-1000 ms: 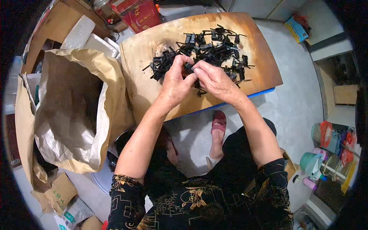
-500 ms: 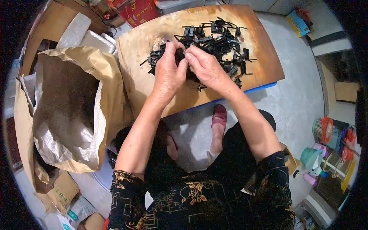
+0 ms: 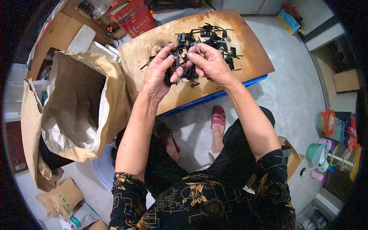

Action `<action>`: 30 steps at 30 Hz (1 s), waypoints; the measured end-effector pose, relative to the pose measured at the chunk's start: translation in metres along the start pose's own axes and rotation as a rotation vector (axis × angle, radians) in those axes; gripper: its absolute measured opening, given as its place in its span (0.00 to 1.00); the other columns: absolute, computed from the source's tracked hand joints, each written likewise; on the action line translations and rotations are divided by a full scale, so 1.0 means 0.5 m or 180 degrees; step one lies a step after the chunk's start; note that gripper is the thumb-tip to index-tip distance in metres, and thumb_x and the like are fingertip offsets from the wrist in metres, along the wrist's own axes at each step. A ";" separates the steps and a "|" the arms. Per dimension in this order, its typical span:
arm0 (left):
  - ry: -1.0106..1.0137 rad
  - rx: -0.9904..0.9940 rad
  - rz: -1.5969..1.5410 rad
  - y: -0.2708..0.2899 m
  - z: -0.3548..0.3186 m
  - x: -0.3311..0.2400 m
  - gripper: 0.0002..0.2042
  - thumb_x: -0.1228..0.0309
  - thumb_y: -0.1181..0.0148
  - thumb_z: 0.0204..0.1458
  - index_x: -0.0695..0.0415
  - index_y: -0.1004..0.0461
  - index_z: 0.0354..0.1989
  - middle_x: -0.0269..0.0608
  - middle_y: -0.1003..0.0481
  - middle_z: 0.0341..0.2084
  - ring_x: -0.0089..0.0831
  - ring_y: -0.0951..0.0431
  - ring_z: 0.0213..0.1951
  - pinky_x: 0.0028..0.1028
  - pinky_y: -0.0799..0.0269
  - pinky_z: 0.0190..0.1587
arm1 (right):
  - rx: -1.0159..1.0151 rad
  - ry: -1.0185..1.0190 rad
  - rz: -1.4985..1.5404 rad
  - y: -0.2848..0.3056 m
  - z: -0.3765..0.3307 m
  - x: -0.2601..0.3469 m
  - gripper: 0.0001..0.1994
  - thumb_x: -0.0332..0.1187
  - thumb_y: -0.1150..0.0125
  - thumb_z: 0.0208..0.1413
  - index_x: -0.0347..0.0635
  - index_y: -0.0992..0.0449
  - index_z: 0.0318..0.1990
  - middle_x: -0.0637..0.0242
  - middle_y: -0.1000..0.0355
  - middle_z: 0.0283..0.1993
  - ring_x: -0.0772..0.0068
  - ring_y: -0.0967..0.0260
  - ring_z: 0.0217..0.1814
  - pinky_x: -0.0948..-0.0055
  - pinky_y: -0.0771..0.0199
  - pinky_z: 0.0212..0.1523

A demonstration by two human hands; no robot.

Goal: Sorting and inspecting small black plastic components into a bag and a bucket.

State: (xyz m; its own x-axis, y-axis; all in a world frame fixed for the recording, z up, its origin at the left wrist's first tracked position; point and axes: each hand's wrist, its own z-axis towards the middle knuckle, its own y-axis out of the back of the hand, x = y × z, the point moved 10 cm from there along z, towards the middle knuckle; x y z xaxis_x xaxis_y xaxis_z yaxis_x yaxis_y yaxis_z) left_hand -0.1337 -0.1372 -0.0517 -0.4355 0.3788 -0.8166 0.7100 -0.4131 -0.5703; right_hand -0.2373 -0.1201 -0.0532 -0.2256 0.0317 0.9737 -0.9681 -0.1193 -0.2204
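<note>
Thumb and forefinger of the right hand [image 3: 211, 64] pinch a thin strip [image 3: 197, 48], while the half-curled fingers of the left hand [image 3: 155, 73] grasp a black piece [image 3: 176, 58], both above a loose heap of black parts [image 3: 212, 35] on the wooden table [image 3: 249, 50], with an open paper bag [image 3: 113, 115] to the left

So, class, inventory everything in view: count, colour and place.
tabletop: one, brown, upper centre
black parts: many, black, on tabletop
thin piece: one, grey, over tabletop
sack: one, brown, left
foam: several, white, behind sack
carton: one, red, behind tabletop
box: one, blue, upper right
baskets: two, green, right
packets: several, brown and white, lower left
shoes: two, red, centre
left hand: one, over tabletop
right hand: one, over tabletop, pinching thin piece
</note>
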 end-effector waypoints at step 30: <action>-0.0385 -0.0234 0.2332 -0.013 -0.011 0.011 0.16 0.75 0.53 0.54 0.57 0.36 0.51 0.32 0.30 0.25 0.13 0.37 0.19 0.15 0.40 0.17 | -0.0191 -0.0793 0.0152 -0.029 -0.044 -0.046 0.20 0.41 0.60 0.61 0.39 0.43 0.55 0.77 0.44 0.18 0.90 0.54 0.13 0.88 0.57 0.11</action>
State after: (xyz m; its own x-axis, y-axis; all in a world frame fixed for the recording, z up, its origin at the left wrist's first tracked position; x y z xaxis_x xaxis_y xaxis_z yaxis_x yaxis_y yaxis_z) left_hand -0.1378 -0.1280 -0.0517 0.1085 -0.0678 -0.9918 0.8751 -0.4668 0.1276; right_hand -0.2206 -0.0974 -0.0738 -0.2446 -0.2189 0.9446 -0.9634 -0.0555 -0.2623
